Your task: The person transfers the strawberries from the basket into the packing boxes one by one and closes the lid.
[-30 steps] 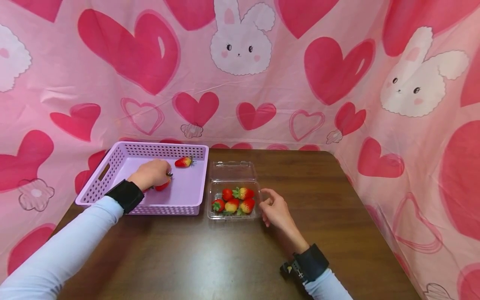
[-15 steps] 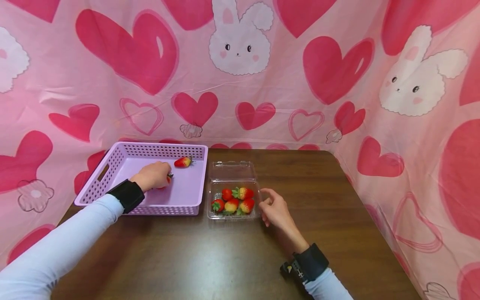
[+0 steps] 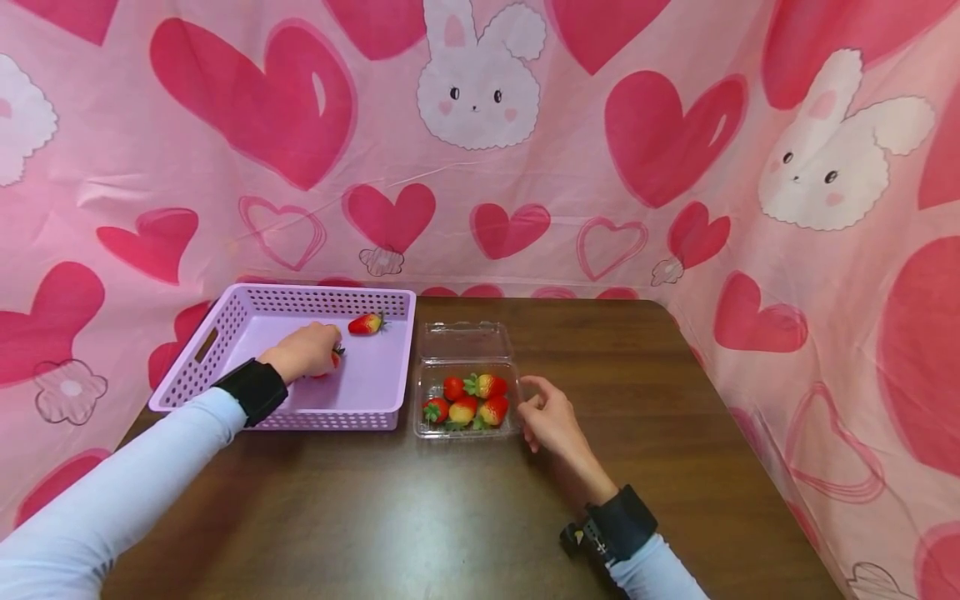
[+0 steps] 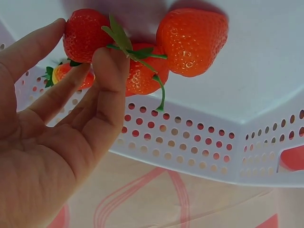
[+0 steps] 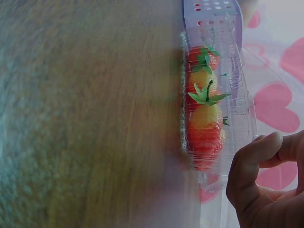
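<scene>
A strawberry (image 4: 85, 33) sits in the left hand's (image 3: 303, 350) fingertip pinch, low inside the purple basket (image 3: 225, 333) at the tabletop's far left corner. The right hand (image 3: 551, 417), loosely curled, holds nothing beside the clear box (image 3: 465, 342).

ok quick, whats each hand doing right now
Left hand: in the basket, fingers on strawberries; firm grip cannot be told.
Right hand: loosely curled beside the clamshell, holding nothing.
</scene>
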`<state>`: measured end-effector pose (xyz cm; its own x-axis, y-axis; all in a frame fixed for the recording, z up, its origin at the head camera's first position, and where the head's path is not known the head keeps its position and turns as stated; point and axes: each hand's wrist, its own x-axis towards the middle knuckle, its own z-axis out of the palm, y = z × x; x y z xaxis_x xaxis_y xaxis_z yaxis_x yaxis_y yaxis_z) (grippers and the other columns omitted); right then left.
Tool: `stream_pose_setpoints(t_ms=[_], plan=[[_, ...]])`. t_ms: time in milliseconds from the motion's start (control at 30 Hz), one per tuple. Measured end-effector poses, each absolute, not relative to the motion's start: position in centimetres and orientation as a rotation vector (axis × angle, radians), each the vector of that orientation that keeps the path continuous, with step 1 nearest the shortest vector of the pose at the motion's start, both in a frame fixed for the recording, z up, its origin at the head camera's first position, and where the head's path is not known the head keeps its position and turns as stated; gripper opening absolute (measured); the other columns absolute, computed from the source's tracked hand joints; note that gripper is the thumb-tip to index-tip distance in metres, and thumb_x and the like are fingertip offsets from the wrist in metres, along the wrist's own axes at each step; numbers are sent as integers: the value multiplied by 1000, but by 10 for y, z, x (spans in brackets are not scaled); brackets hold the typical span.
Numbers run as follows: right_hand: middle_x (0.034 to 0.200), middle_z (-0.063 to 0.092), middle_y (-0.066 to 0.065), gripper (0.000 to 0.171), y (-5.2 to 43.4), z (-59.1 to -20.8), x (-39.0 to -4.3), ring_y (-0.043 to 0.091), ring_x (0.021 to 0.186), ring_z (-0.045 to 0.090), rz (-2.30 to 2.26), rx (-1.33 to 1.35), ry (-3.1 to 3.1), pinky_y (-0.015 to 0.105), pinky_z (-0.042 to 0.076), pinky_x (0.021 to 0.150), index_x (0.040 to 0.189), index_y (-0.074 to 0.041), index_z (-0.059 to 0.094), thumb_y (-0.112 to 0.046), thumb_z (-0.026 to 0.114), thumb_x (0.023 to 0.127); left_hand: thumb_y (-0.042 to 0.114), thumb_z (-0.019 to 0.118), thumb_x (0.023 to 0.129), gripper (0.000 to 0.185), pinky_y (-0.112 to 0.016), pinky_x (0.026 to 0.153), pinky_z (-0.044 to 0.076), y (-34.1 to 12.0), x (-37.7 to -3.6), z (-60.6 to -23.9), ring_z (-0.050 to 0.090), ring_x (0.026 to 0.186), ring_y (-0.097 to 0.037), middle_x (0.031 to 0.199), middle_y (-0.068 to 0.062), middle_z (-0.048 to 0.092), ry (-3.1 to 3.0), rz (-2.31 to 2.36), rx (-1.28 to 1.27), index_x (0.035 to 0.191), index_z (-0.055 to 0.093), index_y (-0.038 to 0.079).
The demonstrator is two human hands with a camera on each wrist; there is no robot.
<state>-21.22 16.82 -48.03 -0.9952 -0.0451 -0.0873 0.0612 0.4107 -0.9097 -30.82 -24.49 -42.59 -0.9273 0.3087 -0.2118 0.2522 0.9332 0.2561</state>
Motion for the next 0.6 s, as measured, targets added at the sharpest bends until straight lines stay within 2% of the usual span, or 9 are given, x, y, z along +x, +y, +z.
stream_pose_setpoints(t_ms=[167, 400, 600], plan=[[66, 59, 9, 50, 167, -481, -213, 18, 42, 51, -1660, 25, 2562, 41, 52, 42, 141, -3, 58, 2, 57, 92, -4, 65, 81, 8, -37, 62, 41, -242, -304, -423, 52, 69, -29, 75, -12, 55, 2862, 319, 443, 84, 61, 1], [67, 58, 9, 48, 167, -482, -212, 19, 42, 52, -1659, 22, 2548, 38, 51, 41, 141, -4, 58, 1, 58, 92, -3, 67, 84, 9, -39, 67, 45, -242, -305, -423, 54, 73, -31, 78, -13, 57, 2837, 304, 422, 92, 63, -2], [67, 59, 9, 50, 168, -481, -212, 18, 43, 52, -1664, 23, 2545, 40, 52, 42, 141, -3, 58, 1, 58, 92, -3, 65, 83, 6, -41, 68, 45, -243, -306, -426, 53, 71, -30, 76, -12, 56, 2865, 277, 441, 85, 61, 1]])
